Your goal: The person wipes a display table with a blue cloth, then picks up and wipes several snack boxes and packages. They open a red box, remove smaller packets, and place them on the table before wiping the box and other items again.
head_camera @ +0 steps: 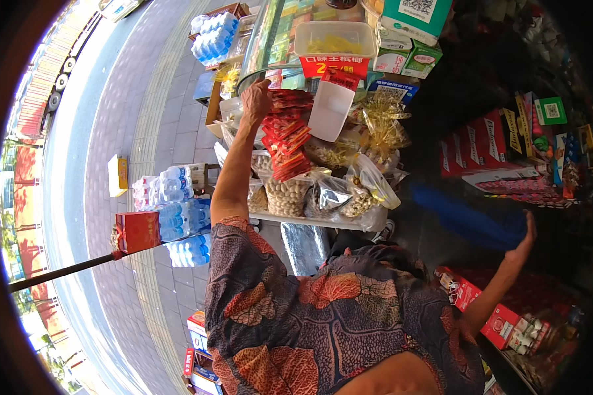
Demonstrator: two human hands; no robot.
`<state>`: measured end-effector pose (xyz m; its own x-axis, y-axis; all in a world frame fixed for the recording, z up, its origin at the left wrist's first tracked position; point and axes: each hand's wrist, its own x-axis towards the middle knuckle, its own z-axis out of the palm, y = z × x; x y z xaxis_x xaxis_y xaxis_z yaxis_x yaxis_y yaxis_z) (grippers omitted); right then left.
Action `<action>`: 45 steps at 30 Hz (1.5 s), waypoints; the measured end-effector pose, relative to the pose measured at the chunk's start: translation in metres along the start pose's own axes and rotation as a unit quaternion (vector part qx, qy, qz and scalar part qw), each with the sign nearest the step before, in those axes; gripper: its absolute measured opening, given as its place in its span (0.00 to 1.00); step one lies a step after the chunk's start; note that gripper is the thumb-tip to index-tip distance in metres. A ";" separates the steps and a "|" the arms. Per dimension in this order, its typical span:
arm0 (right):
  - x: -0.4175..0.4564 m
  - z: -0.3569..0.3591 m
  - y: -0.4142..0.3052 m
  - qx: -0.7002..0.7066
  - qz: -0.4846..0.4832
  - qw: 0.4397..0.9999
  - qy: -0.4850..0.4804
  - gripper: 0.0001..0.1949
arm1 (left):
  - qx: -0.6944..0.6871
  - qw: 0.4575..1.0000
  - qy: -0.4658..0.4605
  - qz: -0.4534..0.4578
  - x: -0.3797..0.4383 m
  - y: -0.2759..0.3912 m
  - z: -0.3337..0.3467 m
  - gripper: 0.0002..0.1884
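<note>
My left hand [257, 101] reaches forward with curled fingers at the near corner of a glass display case [262, 74]. Whether it grips the case's rim or the red packets cannot be made out. Right beside it, strips of red sachets [286, 143] hang down over bagged goods. Out to the right, my right hand [521, 242] holds a blue cloth [467, 217], blurred by motion. Below the sachets stand clear bags of peanuts in shell [286, 195] and a bag of dark goods [326, 197]. A white plastic container [332, 106] leans against the case front.
A clear tub [335, 42] with yellow contents sits on the case. Red Budweiser cartons [474, 143] are stacked at the right, and a red carton [462, 289] lies near my right forearm. Water bottle packs [178, 217] and a red box [137, 232] stand on the pavement side.
</note>
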<state>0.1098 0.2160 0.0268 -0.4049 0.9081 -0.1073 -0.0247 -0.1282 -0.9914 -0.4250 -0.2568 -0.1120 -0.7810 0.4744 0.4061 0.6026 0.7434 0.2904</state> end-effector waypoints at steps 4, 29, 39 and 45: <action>0.002 0.007 0.023 -0.028 0.039 0.999 0.012 0.10 | 0.098 0.989 -0.089 0.061 0.005 -0.008 -0.001 0.11; 0.009 0.040 0.060 -0.001 0.124 0.992 -0.027 0.13 | 0.125 0.981 -0.064 0.130 -0.001 -0.002 -0.080 0.06; 0.010 0.058 0.070 -0.094 0.064 0.979 -0.172 0.11 | 0.070 0.976 0.066 0.195 -0.078 0.129 -0.172 0.13; -0.018 0.081 0.081 -0.121 0.168 0.884 -0.420 0.17 | -0.069 0.947 0.077 0.303 -0.127 0.240 -0.112 0.13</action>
<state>0.0406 0.1573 -0.0454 -0.8899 0.2055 -0.4072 0.3818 -0.1528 -0.9115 -0.1633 -0.1914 0.0027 -0.2589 0.7115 0.6532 0.9565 0.2830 0.0709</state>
